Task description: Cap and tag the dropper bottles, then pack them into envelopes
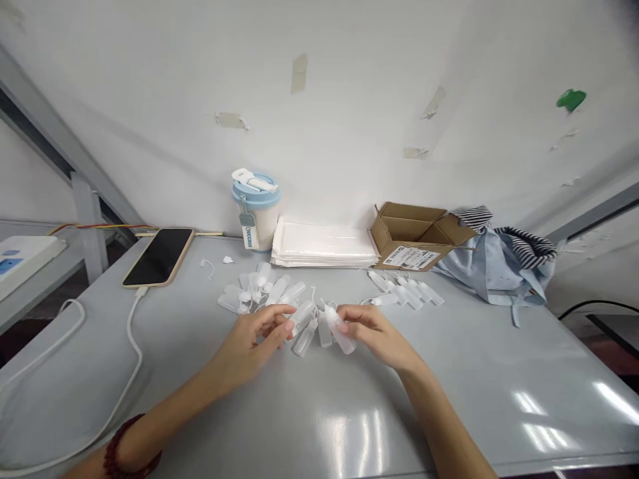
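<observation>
Red bracelet nearest; bottle pinched in right grip, left of palm.

Phone on table at frame left, cup left of centre, packet stack right of it, then box, then bag at right, bottle pile mid-frame before cup and stack, bottle row before box

Held right bottle: is leaning, translucent, nozzle pointing away
Held left bottle: is tilting, translucent
Left heap: small bottles are lying jumbled, overlapping
Right group: similar bottles are lying slanted, mostly side by side
</observation>
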Demonstrator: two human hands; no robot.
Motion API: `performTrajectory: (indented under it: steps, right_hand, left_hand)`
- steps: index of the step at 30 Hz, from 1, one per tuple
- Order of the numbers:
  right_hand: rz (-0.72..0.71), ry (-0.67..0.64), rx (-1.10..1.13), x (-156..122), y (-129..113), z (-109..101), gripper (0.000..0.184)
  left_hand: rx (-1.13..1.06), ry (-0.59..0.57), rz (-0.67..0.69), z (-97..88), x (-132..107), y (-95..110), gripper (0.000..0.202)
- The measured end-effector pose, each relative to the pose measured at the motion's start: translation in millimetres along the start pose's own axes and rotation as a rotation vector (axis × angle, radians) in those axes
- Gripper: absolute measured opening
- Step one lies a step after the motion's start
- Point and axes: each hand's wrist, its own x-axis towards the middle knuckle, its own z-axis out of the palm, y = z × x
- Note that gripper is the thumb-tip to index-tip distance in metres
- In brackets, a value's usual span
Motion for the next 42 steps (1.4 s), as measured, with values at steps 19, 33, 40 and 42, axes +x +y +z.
performTrajectory:
  steps: [19, 33, 40, 42]
  right_hand:
    - [0.052, -0.102, 0.021, 1, 6, 24, 0.022]
    - [0.113, 0.000, 0.084, 2, 6, 26, 0.025]
    - [0.106, -0.032, 0.077, 3, 9, 28, 0.027]
    - [0.091, -0.024, 0.073, 3, 9, 29, 0.033]
  left_hand:
    - [-0.164, -0.048, 0.042, -7.3, 3, -3, 0.020]
    - [-0.390, -0.132, -0.127, -8.8, 2, -1, 0.017]
    - [-0.453, -0.126, -0.122, -8.9, 3, -6, 0.016]
    - [-0.475, -0.129, -0.134, -8.5, 2, -5, 0.016]
